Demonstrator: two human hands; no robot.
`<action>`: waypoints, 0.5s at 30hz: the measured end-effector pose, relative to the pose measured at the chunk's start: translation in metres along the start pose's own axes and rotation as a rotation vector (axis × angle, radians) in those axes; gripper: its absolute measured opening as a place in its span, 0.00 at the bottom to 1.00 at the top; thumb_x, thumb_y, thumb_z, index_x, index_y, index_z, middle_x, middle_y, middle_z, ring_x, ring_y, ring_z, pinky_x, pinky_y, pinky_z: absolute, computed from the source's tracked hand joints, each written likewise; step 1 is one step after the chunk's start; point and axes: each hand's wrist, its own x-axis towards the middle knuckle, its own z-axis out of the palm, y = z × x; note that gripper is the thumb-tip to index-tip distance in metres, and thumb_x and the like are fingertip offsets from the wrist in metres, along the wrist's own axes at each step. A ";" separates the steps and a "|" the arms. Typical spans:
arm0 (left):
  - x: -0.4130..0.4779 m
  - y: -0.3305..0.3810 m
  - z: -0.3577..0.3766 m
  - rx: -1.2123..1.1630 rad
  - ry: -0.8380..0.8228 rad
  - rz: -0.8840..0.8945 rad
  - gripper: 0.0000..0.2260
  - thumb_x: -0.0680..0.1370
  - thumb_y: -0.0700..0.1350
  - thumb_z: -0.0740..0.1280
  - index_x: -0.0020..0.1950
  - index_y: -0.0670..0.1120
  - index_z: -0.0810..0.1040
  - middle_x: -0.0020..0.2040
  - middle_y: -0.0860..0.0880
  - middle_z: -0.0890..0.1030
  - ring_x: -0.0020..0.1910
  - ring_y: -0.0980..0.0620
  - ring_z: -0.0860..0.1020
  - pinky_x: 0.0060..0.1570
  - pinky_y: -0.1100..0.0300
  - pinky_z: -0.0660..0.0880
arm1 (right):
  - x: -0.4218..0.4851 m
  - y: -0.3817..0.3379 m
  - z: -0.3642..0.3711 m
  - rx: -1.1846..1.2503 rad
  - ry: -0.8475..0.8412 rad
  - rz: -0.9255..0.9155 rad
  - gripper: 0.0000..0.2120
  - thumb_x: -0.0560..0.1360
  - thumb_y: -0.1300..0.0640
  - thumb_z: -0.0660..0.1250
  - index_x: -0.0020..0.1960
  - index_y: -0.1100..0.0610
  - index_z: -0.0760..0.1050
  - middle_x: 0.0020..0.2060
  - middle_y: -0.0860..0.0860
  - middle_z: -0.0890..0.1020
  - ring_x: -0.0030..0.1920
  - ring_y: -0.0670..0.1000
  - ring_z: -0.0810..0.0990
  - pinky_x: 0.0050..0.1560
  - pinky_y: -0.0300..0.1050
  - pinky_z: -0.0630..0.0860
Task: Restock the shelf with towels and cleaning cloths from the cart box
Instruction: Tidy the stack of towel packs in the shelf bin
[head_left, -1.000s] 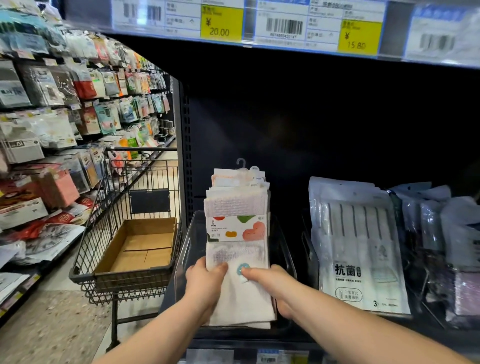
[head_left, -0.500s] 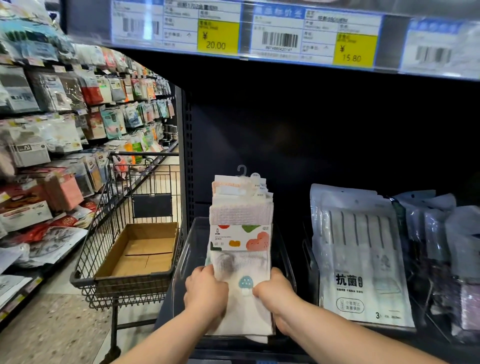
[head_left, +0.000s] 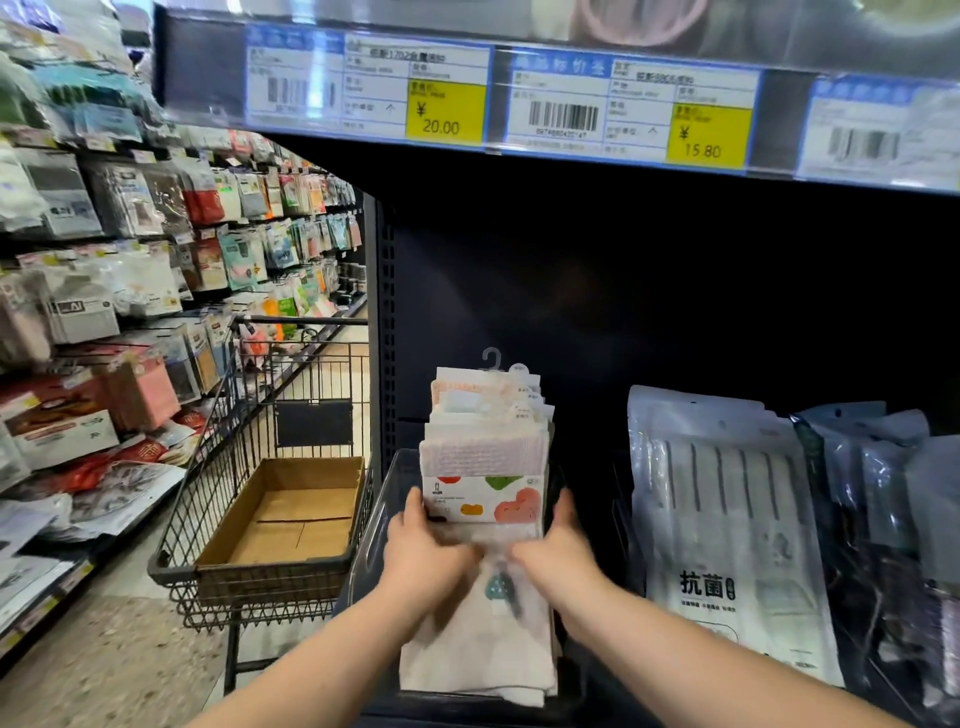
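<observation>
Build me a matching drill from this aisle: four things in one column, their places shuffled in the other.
1. cardboard box
2. cloth stack
3. white pouch
4. yellow 20.00 tag

A. on the shelf edge overhead
B. held between left hand and right hand
C. inside the wire cart
D. to the right of both hands

Pairs: 1-C, 2-B, 3-D, 4-A
</observation>
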 end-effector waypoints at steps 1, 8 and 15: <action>-0.003 0.013 -0.003 -0.113 0.009 0.041 0.33 0.60 0.49 0.77 0.63 0.50 0.68 0.61 0.45 0.76 0.56 0.49 0.78 0.57 0.49 0.77 | 0.002 -0.010 -0.007 0.036 0.010 -0.026 0.48 0.72 0.62 0.70 0.78 0.51 0.39 0.72 0.54 0.66 0.59 0.50 0.74 0.46 0.35 0.75; 0.019 0.077 -0.031 -0.632 -0.120 0.031 0.20 0.79 0.65 0.47 0.65 0.58 0.67 0.62 0.54 0.72 0.63 0.52 0.69 0.64 0.52 0.62 | 0.037 -0.051 -0.045 0.320 -0.015 -0.174 0.28 0.79 0.39 0.51 0.75 0.51 0.60 0.73 0.49 0.65 0.73 0.52 0.62 0.70 0.49 0.58; 0.057 0.087 -0.032 -0.560 -0.186 0.018 0.25 0.79 0.65 0.44 0.53 0.53 0.76 0.45 0.50 0.81 0.45 0.50 0.79 0.43 0.55 0.74 | 0.071 -0.064 -0.044 0.505 -0.150 -0.082 0.37 0.77 0.33 0.40 0.71 0.56 0.67 0.69 0.55 0.72 0.70 0.55 0.68 0.73 0.53 0.60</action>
